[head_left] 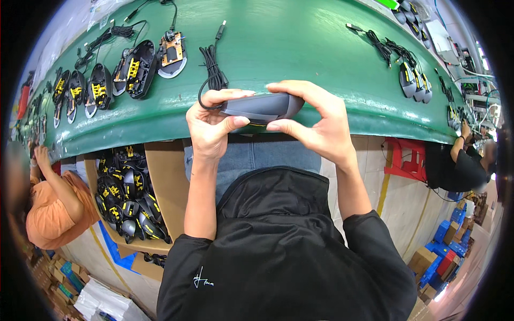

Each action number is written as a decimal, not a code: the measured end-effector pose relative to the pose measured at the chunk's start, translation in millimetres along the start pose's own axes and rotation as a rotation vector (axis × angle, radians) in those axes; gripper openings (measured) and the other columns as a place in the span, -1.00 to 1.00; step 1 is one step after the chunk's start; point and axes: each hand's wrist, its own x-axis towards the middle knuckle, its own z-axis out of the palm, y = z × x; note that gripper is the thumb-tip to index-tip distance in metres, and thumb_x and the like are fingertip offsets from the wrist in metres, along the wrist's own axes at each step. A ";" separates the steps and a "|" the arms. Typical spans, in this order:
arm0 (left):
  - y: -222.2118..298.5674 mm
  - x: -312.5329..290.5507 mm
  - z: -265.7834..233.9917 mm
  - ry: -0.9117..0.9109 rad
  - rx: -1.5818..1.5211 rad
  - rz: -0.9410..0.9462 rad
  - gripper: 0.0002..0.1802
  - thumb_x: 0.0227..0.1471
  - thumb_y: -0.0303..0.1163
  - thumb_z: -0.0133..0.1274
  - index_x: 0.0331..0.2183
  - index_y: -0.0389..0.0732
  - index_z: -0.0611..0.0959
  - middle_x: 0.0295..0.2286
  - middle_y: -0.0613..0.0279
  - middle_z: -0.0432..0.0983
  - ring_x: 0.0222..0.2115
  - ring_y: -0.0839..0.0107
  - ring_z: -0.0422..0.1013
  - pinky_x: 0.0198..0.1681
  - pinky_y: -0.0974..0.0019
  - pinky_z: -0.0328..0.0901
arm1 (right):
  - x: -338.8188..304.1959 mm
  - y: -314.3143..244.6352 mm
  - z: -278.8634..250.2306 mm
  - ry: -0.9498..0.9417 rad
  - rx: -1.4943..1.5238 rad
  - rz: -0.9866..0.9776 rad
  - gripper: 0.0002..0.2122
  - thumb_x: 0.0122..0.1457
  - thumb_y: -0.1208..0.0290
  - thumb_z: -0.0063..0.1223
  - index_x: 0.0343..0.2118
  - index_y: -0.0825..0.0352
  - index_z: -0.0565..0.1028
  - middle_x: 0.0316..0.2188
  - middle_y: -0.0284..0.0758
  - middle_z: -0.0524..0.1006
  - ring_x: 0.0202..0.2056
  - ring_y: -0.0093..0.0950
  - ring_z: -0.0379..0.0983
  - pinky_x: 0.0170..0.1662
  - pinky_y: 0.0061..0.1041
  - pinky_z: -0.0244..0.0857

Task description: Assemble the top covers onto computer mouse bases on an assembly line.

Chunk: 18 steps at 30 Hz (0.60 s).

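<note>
A dark grey computer mouse [261, 108] is held on its side between both my hands, above the near edge of the green bench. My left hand [213, 122] grips its left end, with the thumb below and the fingers above. At the other end my right hand [321, 115] pinches it between thumb and fingers. The mouse's black cable [212, 67] leaves near my left fingers, runs to a tied coil on the bench and ends in a plug. Part of the mouse's underside is hidden from view.
On the green bench [300, 40], several opened mouse shells [140, 69] with yellow parts lie left, beside a circuit board base [172, 56]. Assembled mice [415, 83] with coiled cables lie right. A cardboard box [166, 195] of mouse shells stands below left. Other people work on both sides.
</note>
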 end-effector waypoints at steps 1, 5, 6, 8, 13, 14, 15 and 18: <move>-1.3 1.5 0.4 -0.021 0.022 0.015 -0.58 -0.20 -0.59 0.32 -0.20 -0.40 0.59 -0.24 -0.04 0.57 -0.18 0.29 0.50 -0.01 0.24 0.35 | -1.7 2.7 -3.2 -0.026 -0.024 0.018 -0.58 -0.20 0.45 0.43 -0.19 0.36 0.57 -0.28 -0.24 0.61 -0.29 -0.43 0.55 -0.15 -0.51 0.39; -3.4 5.2 10.3 0.101 0.258 -0.139 -0.63 0.06 -0.46 0.17 -0.09 -0.39 0.54 -0.19 0.11 0.53 -0.17 0.42 0.43 -0.05 0.34 0.32 | -3.7 13.0 -6.6 0.015 0.110 0.295 -0.59 -0.14 0.38 0.43 -0.20 0.41 0.57 -0.35 -0.28 0.63 -0.38 -0.56 0.51 -0.22 -0.55 0.39; -2.1 7.1 13.3 0.154 0.293 -0.227 -0.58 0.12 -0.42 0.12 -0.02 -0.41 0.48 -0.16 0.07 0.52 -0.12 0.38 0.43 -0.03 0.31 0.34 | -1.0 14.6 -10.1 0.055 0.337 0.482 -0.61 -0.08 0.38 0.41 -0.20 0.45 0.57 -0.33 -0.30 0.62 -0.34 -0.59 0.50 -0.21 -0.56 0.39; -1.0 10.0 25.9 0.135 0.317 -0.241 -0.56 0.16 -0.43 0.06 0.03 -0.42 0.43 -0.12 0.02 0.51 -0.06 0.33 0.42 0.01 0.27 0.35 | 2.5 37.3 -26.3 0.228 0.473 0.594 -0.66 -0.02 0.46 0.34 -0.16 0.44 0.56 -0.29 -0.37 0.59 -0.30 -0.61 0.48 -0.17 -0.60 0.36; -4.5 5.6 25.9 0.075 0.506 -0.237 -0.63 0.16 -0.52 0.01 0.01 -0.41 0.46 -0.16 -0.01 0.54 -0.20 0.36 0.51 -0.07 0.34 0.40 | -18.0 121.8 -123.6 0.641 0.196 0.715 -0.68 0.10 0.19 0.24 -0.27 0.39 0.62 -0.41 -0.40 0.58 -0.44 -0.62 0.45 -0.37 -0.56 0.35; -5.1 5.4 26.0 0.064 0.498 -0.237 -0.63 0.16 -0.52 0.01 0.01 -0.41 0.46 -0.16 -0.01 0.54 -0.20 0.36 0.51 -0.07 0.34 0.40 | -26.5 136.7 -146.6 0.727 0.113 0.754 -0.61 0.08 0.11 0.25 -0.29 0.43 0.62 -0.42 -0.38 0.58 -0.47 -0.61 0.45 -0.37 -0.55 0.36; -5.7 4.6 24.4 0.039 0.540 -0.237 -0.66 0.16 -0.53 0.01 -0.01 -0.39 0.49 -0.18 0.01 0.56 -0.21 0.38 0.51 -0.07 0.34 0.40 | -33.9 147.9 -162.5 0.820 0.157 0.759 -0.56 0.07 0.05 0.25 -0.30 0.45 0.61 -0.43 -0.36 0.57 -0.45 -0.61 0.46 -0.37 -0.55 0.36; -6.3 3.9 23.0 0.010 0.604 -0.219 -0.70 0.15 -0.55 0.02 -0.06 -0.37 0.54 -0.21 0.05 0.57 -0.23 0.40 0.52 -0.09 0.36 0.40 | -52.4 156.1 -195.2 0.928 -0.397 0.853 -0.52 0.03 0.01 0.26 -0.22 0.41 0.61 -0.38 -0.17 0.62 -0.29 -0.36 0.53 -0.16 -0.40 0.36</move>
